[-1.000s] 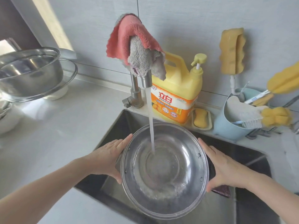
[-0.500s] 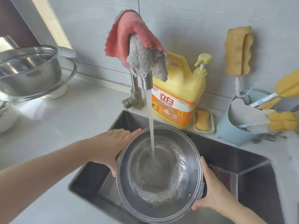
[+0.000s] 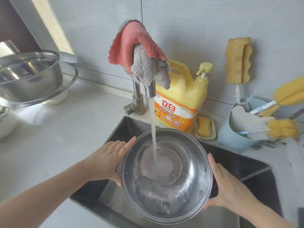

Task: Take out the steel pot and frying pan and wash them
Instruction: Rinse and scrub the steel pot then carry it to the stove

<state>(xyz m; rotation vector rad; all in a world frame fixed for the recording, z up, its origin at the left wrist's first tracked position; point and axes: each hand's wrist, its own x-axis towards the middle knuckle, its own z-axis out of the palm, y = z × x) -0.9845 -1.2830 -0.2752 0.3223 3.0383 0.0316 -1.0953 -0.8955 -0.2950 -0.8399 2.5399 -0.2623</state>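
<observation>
The steel pot [image 3: 166, 176] is held over the sink [image 3: 256, 175], tilted a little toward me, with water swirling inside. A stream from the faucet [image 3: 149, 92] falls into its middle. My left hand [image 3: 108, 159] grips the pot's left handle, fingers along the rim. My right hand [image 3: 228, 190] grips the right handle, thumb under the rim. No frying pan is in view.
A pink and grey cloth [image 3: 139, 51] hangs over the faucet. Behind stand a yellow detergent jug [image 3: 182, 97], a soap dish [image 3: 204, 128] and a blue holder [image 3: 235, 135] with brushes and sponges. Stacked steel bowls [image 3: 31, 76] sit on the counter at left.
The pot has been rocked and turned under the stream, so the water inside sloshes around. My right hand slid down the rim and came partly back up.
</observation>
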